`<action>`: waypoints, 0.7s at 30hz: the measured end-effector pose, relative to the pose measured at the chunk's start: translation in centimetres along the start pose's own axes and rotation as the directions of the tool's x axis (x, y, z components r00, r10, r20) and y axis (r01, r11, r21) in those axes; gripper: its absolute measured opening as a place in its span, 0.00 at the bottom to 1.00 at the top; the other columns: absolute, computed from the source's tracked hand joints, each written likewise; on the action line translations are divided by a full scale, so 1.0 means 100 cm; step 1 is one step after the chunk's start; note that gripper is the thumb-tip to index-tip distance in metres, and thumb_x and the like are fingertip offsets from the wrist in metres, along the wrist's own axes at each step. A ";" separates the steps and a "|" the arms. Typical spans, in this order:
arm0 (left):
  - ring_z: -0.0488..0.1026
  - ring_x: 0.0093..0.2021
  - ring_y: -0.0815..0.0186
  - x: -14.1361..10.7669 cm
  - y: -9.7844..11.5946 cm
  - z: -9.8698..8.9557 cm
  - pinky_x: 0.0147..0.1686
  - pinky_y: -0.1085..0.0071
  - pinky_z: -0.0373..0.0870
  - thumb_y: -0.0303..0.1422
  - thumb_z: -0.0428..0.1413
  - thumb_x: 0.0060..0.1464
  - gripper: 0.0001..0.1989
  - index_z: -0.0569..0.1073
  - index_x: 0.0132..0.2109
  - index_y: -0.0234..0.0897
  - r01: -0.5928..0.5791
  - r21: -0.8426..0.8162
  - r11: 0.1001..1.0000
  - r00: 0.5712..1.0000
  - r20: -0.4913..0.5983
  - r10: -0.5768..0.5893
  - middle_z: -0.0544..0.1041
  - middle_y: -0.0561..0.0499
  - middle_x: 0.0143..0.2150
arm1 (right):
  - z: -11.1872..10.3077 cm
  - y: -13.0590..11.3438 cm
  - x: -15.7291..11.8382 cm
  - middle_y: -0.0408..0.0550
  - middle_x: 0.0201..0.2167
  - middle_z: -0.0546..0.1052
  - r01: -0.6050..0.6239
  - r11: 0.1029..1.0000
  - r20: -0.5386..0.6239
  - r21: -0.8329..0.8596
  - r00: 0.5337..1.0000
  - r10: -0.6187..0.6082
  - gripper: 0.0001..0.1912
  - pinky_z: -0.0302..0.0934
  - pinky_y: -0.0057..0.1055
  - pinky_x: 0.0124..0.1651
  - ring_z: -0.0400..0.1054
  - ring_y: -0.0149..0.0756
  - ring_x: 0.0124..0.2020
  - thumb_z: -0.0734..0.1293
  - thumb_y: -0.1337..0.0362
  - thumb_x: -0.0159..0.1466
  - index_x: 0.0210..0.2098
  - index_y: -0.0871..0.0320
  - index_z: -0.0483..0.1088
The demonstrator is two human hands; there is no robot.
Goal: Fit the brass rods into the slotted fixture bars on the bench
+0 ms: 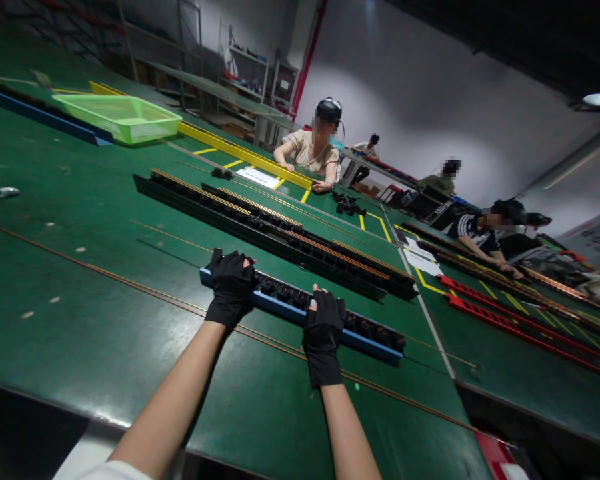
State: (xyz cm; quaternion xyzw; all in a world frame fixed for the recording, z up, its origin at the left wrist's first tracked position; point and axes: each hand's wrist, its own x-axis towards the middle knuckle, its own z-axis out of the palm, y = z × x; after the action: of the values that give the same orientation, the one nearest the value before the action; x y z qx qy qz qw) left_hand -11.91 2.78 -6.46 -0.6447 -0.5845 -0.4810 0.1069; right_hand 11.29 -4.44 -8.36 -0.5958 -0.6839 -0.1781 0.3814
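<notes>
With fingers curled, our left hand (233, 283) and right hand (325, 327) grip a blue bar (280, 308) lying crosswise beneath them, left nearer an end.

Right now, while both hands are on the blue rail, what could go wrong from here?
A thin rod sticks out past each end of the blue rail; it may catch or bend if the rail turns. Loose rods pass beneath the wrists of the left hand and right hand, so a low sweep could push them. The black rails lie close behind, so a push forward might bump them.
</notes>
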 end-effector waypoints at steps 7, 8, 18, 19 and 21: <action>0.76 0.40 0.58 -0.004 0.016 0.001 0.57 0.54 0.64 0.29 0.39 0.63 0.22 0.79 0.37 0.35 -0.121 -0.037 0.992 0.992 0.027 0.122 0.81 0.44 0.35 | -0.001 -0.001 0.001 0.53 0.51 0.77 -0.004 1.000 -0.015 0.001 1.000 0.004 0.19 0.48 0.46 0.66 0.68 0.38 0.55 0.55 0.65 0.72 0.55 0.58 0.71; 0.76 0.39 0.58 -0.003 0.017 0.000 0.55 0.56 0.65 0.29 0.39 0.63 0.23 0.79 0.37 0.35 -0.130 -0.029 0.991 0.991 0.026 0.130 0.80 0.45 0.34 | -0.001 -0.001 0.000 0.53 0.51 0.77 -0.003 1.000 -0.016 -0.005 1.000 0.003 0.19 0.48 0.46 0.66 0.67 0.38 0.55 0.55 0.65 0.72 0.56 0.59 0.71; 0.76 0.48 0.56 -0.004 0.021 0.000 0.55 0.55 0.66 0.28 0.40 0.63 0.21 0.78 0.46 0.33 -0.156 -0.076 0.985 0.988 -0.010 0.156 0.81 0.41 0.44 | -0.004 -0.003 0.001 0.53 0.52 0.77 -0.029 0.999 0.031 0.021 0.999 0.028 0.20 0.48 0.47 0.66 0.67 0.39 0.55 0.55 0.65 0.71 0.57 0.58 0.70; 0.76 0.50 0.56 -0.005 0.022 0.000 0.56 0.54 0.66 0.28 0.41 0.63 0.20 0.78 0.47 0.33 -0.167 -0.084 0.982 0.986 -0.003 0.167 0.81 0.41 0.46 | -0.004 -0.003 0.001 0.53 0.52 0.77 -0.027 0.999 0.032 0.018 0.999 0.026 0.20 0.48 0.47 0.66 0.67 0.39 0.55 0.55 0.65 0.71 0.56 0.58 0.70; 0.76 0.50 0.57 -0.007 0.025 0.002 0.56 0.54 0.67 0.27 0.41 0.63 0.20 0.78 0.46 0.33 -0.195 -0.091 0.977 0.980 0.005 0.196 0.81 0.42 0.46 | -0.004 -0.003 0.002 0.53 0.52 0.77 -0.020 1.000 0.032 0.007 0.999 0.020 0.19 0.48 0.47 0.65 0.67 0.39 0.55 0.55 0.65 0.71 0.56 0.58 0.71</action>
State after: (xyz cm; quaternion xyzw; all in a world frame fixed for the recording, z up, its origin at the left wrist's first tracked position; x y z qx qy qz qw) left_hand -9.54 1.76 -6.04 -0.7066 -0.4966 -0.4895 0.1205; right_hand 11.16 -4.65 -7.95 -0.6039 -0.6845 -0.1622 0.3747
